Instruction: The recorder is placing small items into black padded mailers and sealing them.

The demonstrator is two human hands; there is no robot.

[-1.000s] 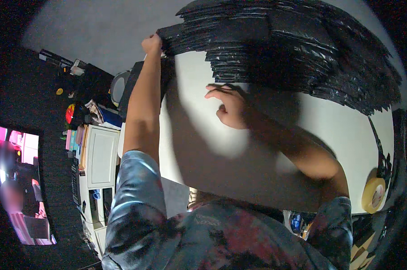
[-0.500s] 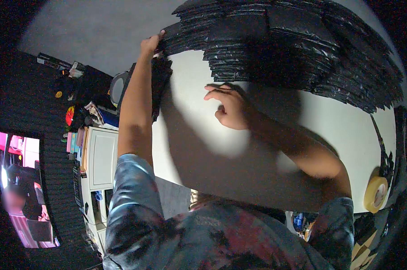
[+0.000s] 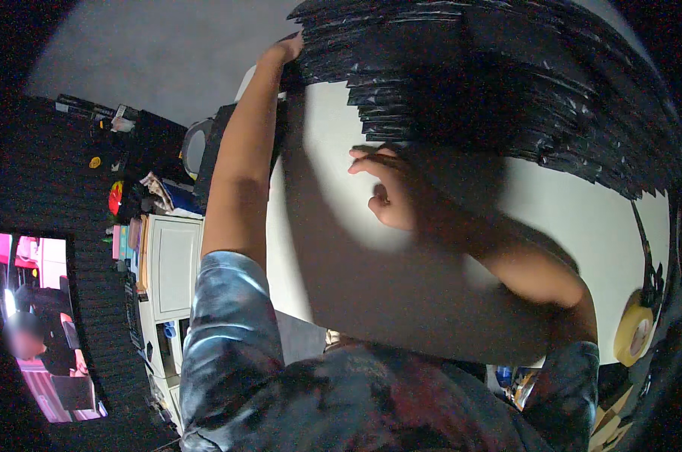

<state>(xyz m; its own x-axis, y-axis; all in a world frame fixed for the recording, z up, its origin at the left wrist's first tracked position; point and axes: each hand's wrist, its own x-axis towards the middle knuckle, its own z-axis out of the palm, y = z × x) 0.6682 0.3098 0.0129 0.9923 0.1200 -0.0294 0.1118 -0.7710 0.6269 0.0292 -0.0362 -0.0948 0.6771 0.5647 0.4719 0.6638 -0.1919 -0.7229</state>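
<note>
Flat black plastic packets (image 3: pixel 461 53) lie in overlapping stacks along the far side of the white table (image 3: pixel 329 135). My left hand (image 3: pixel 286 49) is up at the far left end of these stacks, against their edge. Its fingers are mostly lost against the black plastic, so the grip cannot be made out. Over the white tabletop, just on the near side of the stacks, hovers my right hand (image 3: pixel 392 188). Its fingers are loosely curved and apart from the thumb, with nothing between them. Shadows of my arm and body fall across the table.
A roll of yellowish tape (image 3: pixel 633 335) stands at the table's right edge, with dark scissors (image 3: pixel 646 260) just beyond it. To the left are a white cabinet (image 3: pixel 176 267), a lit screen (image 3: pixel 43 324) and a dark ribbed wall (image 3: pixel 103 316).
My left hand has moved right and slightly farther up, against the end of the stacks. The dark packets hanging by my left forearm show less. My right hand has barely shifted.
</note>
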